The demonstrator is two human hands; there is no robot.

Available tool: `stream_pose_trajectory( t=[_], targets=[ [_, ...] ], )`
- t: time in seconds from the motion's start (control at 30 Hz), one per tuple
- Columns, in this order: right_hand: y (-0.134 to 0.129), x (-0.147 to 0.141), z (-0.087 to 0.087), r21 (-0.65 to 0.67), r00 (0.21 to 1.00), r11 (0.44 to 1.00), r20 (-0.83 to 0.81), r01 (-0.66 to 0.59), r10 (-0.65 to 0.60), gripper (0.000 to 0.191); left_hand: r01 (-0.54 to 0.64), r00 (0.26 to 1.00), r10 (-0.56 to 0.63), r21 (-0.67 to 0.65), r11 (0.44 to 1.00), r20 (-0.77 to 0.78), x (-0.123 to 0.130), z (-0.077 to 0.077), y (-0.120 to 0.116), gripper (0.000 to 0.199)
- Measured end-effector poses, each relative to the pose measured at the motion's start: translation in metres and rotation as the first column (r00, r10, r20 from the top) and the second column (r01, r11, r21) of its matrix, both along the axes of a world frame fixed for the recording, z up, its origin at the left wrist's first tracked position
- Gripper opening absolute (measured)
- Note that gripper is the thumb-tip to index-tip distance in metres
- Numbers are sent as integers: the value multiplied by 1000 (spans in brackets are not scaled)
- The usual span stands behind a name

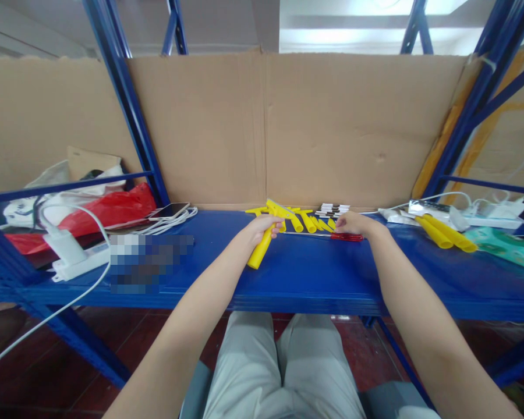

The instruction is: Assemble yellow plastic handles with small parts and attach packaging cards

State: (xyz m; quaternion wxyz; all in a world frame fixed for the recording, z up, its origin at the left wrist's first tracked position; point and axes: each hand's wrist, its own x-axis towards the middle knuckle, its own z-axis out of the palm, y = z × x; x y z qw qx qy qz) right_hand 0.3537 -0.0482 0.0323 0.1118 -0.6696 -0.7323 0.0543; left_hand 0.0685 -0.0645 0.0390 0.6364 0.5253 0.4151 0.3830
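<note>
My left hand [266,226] is wrapped round the yellow handle of a T-shaped scraper [258,251], its wide yellow head tilted above the fingers. Over the far part of the blue shelf, my right hand [351,223] is bent down with its fingertips together. Just under it lies a red-handled screwdriver [347,237], its thin shaft pointing left. Small yellow wedge pieces [323,224] lie at the fingertips; what the fingers pinch is hidden. More yellow T-shaped tools [306,222] lie in a row between my hands. Behind them are small black-and-white pieces [332,209].
On the right lie yellow tubes [446,234], a green packet [504,245] and white chargers. A power strip [81,259], a phone [171,210], coiled cable and a red bag [109,212] are at left. Cardboard [332,128] walls the back of the blue shelf [305,279].
</note>
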Motion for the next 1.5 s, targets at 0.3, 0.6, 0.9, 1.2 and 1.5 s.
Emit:
stream_pose_trajectory(
  t=[0.3, 0.6, 0.9, 1.2, 1.5],
  targets=[
    [-4, 4, -1, -125, 997, 990, 18, -71, 73, 15, -31, 1000, 31, 16, 999, -2, 0, -1, 2, 21],
    [2, -1, -4, -87, 979, 984, 118, -155, 165, 23, -52, 999, 52, 6, 999, 15, 1, -3, 4, 20],
    [-5, 3, -19, -25, 965, 972, -126, -234, 229, 16, -75, 997, 75, -16, 997, 3, -2, -3, 6, 18],
    [-13, 11, -17, -29, 918, 961, -306, -275, 254, 30, -91, 995, 92, -18, 996, 28, -5, -9, 14, 18],
    [-17, 24, -9, 98, 887, 973, -400, -209, 231, 38, -116, 993, 116, -33, 993, -18, -7, -9, 15, 18]
  ],
)
